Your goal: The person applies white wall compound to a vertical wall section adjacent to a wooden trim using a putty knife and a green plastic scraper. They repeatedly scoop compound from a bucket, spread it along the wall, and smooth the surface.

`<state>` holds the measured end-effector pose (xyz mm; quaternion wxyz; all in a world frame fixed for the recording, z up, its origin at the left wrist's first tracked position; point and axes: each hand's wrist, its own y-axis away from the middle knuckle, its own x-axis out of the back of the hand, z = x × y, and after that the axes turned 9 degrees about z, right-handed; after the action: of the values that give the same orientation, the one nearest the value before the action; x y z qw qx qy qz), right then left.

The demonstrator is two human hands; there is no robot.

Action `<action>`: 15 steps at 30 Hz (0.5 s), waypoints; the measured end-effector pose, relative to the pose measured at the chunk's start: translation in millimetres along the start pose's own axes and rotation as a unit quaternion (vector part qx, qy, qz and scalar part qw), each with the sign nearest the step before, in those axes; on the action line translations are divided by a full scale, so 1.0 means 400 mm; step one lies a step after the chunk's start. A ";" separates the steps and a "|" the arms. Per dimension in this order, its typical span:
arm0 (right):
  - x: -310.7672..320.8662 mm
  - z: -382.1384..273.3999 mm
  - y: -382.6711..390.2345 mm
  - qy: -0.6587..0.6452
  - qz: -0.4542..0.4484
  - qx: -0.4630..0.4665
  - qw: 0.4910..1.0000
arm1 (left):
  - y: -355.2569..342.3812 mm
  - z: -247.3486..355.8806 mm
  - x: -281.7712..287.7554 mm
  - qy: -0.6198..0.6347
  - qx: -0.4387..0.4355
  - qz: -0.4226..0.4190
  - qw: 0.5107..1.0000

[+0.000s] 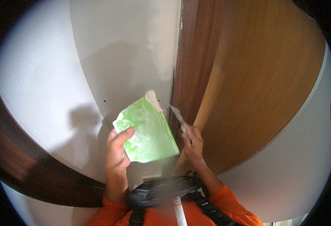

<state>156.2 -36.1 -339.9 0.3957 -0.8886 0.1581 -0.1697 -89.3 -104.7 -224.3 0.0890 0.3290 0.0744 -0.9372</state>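
Observation:
My left hand grips a green palette board by its left edge, with the thumb across its face. The board is tilted and smeared with white residue. A lump of off-white putty sits at its top corner, with a smaller dab on its left corner. To the right, my right hand is closed around a putty knife. Its blade points up and left, apart from the board, in front of the dark wooden frame. Part of the knife's handle is hidden by my fingers.
Ahead is a grey wall panel with small dark holes and a pale coated strip. White textured wall lies left, above a dark baseboard. A dark frame and brown door stand right. A black pouch hangs below.

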 end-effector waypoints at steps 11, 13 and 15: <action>0.064 0.045 0.105 -0.049 0.058 -0.191 0.979 | -0.022 0.036 -0.122 -0.630 -0.545 0.083 0.547; 0.055 0.063 0.127 -0.048 0.055 -0.198 0.977 | -0.072 0.021 -0.159 -0.634 -0.577 0.089 0.507; 0.049 0.072 0.137 -0.058 0.049 -0.210 0.975 | -0.151 0.009 -0.191 -0.647 -0.605 0.091 0.454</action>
<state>178.1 -60.2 -396.0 0.2170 -0.9512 0.2106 -0.0616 -45.8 -37.5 -168.6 0.3731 -0.5040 0.5137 -0.5856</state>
